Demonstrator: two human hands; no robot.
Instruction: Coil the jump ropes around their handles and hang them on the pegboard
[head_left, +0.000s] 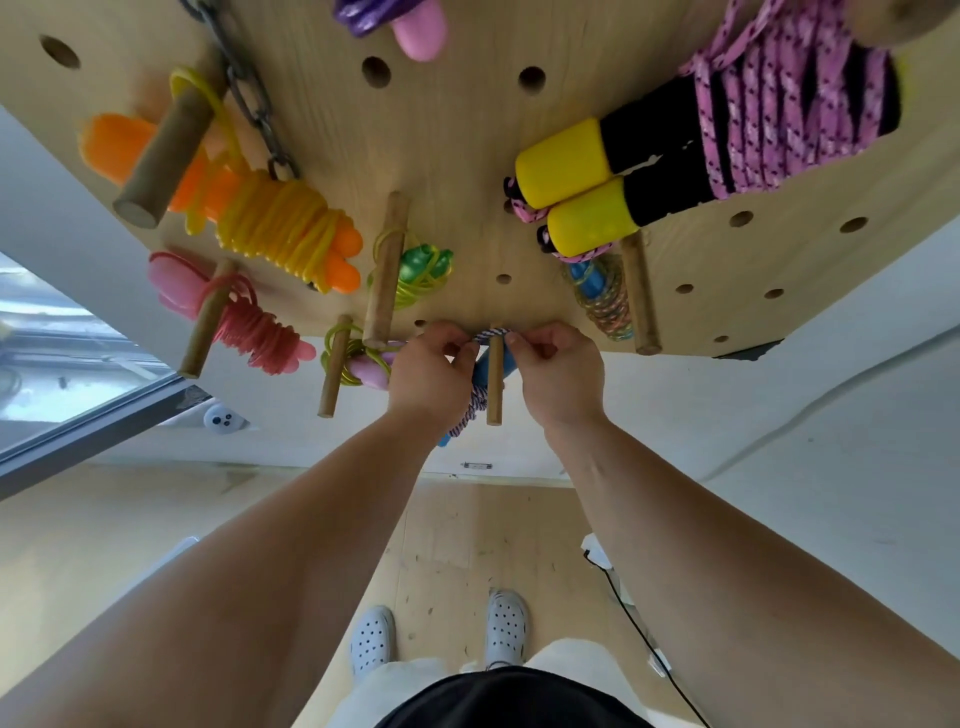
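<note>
Hooking the loop (491, 334) of the purple-and-white jump rope over the wooden peg (495, 384) is the step I judge myself to be on. My left hand (431, 371) and my right hand (558, 371) sit on either side of the peg, close against the pegboard (452, 156), and the fingers (464, 349) of each pinch the braided cord where it arches over the peg's root. The rope's blue handles (482, 366) hang just behind the peg, between my two hands, with the coiled part dropping beside my left wrist. To do this well, I'd want the loop seated right back against the board, not partway along the peg, so the weight of the handles cannot slide it off the free end. I should ease both pinches apart evenly, so the loop lies flat and untwisted, and let go only once the bundle hangs by itself. The yellow-green rope (343, 358) on the next peg to my left sits very near my knuckles, so small movements seem wise.
</note>
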